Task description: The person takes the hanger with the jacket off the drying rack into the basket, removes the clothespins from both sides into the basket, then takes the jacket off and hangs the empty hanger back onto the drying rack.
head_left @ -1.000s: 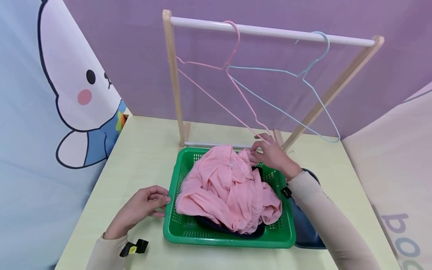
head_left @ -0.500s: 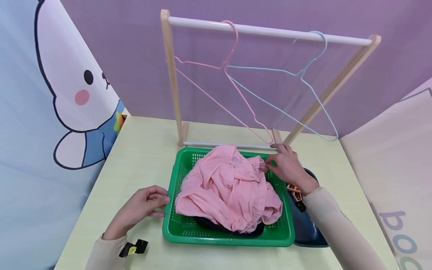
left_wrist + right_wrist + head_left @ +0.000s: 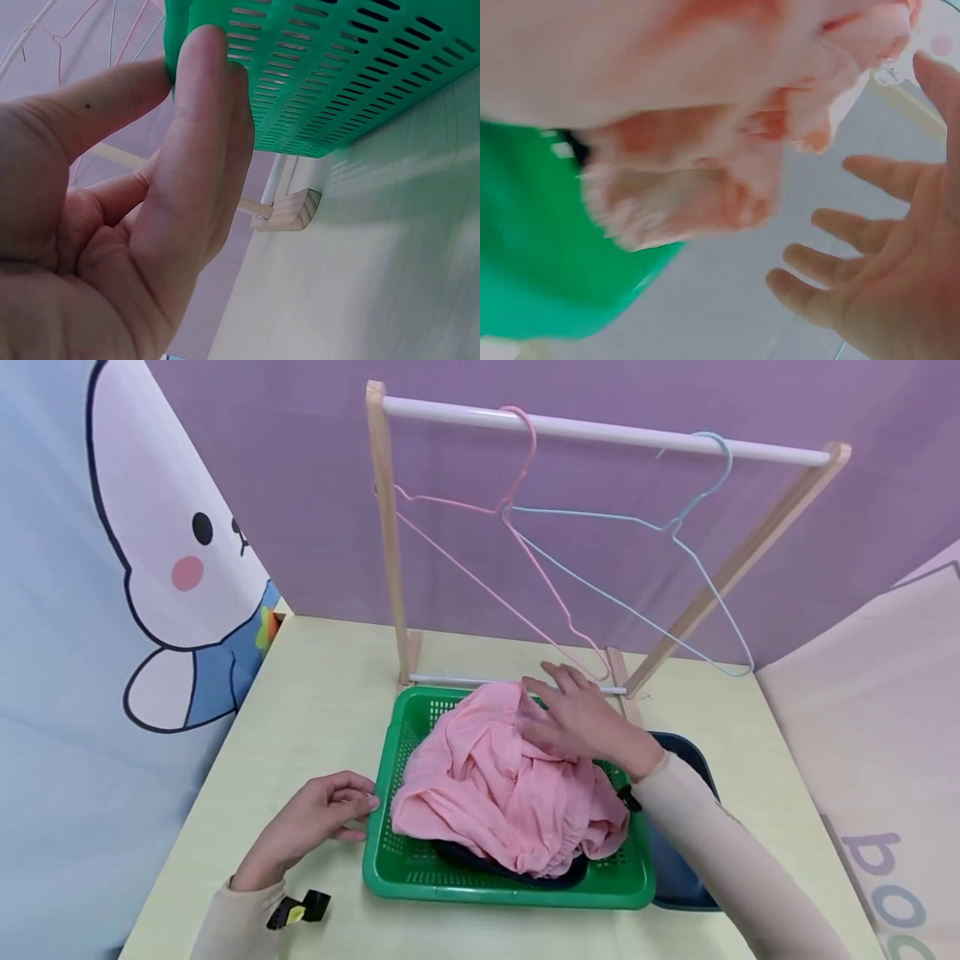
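Note:
A crumpled pink garment point(image 3: 487, 777) fills most of the green slotted basket point(image 3: 495, 896), with a dark navy cloth point(image 3: 517, 875) showing beneath it. Over the garment's upper right part is my right hand point(image 3: 573, 714), fingers spread; in the right wrist view, that hand point(image 3: 889, 247) stands apart from the garment point(image 3: 682, 142) with nothing in its grasp. At the basket's left side, my left hand point(image 3: 326, 814) pinches the rim. Up close in the left wrist view, its thumb meets the edge while the index finger point(image 3: 201, 97) lies along the outer wall.
Behind the basket stands a wooden rack with a white rail point(image 3: 615, 433). From it hang a pink hanger point(image 3: 517, 602) and a light blue hanger point(image 3: 697, 560). A dark blue tray point(image 3: 682, 877) sits right of the basket, partly behind my right sleeve.
My right hand first moved right along the garment's upper edge, then came back left over it with fingers spreading. My left hand and the basket have stayed put.

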`<state>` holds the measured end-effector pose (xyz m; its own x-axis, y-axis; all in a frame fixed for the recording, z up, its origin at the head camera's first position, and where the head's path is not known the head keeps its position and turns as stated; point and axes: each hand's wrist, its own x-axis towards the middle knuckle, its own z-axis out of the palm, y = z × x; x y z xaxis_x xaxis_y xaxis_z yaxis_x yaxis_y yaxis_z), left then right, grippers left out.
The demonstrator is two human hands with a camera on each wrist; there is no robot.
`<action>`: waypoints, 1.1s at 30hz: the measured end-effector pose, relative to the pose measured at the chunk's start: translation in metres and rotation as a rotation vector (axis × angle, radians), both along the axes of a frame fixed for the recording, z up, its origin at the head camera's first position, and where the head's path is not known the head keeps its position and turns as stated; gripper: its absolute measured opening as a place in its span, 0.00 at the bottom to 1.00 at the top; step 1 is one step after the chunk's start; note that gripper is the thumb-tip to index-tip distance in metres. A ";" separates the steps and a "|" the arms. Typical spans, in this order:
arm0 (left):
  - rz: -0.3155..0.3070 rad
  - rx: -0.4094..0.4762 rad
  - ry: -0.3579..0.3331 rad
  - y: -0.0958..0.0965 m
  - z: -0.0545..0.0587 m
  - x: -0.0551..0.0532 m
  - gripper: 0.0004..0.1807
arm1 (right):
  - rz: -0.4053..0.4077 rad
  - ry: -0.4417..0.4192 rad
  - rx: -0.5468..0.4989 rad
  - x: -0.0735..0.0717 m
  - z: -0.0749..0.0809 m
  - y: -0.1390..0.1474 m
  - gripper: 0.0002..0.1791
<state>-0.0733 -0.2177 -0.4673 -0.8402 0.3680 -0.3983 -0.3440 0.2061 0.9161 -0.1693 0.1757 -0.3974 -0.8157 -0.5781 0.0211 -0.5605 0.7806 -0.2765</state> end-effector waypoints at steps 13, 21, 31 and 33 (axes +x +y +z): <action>-0.007 0.018 -0.003 0.001 -0.001 0.001 0.21 | -0.024 0.045 -0.010 -0.038 0.000 -0.020 0.04; -0.016 0.020 0.003 -0.001 0.001 -0.002 0.20 | -0.036 0.054 -0.005 -0.037 -0.001 -0.022 0.08; -0.015 0.024 0.004 -0.002 -0.001 -0.002 0.21 | 0.008 0.233 -0.089 0.017 0.012 -0.025 0.01; -0.014 0.024 0.000 -0.002 -0.001 -0.002 0.21 | 0.062 0.299 -0.104 0.037 0.014 -0.023 0.03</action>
<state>-0.0750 -0.2199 -0.4682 -0.8349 0.3897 -0.3887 -0.3408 0.1887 0.9210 -0.1323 0.1531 -0.3835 -0.7276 -0.6088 0.3160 -0.6747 0.7185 -0.1691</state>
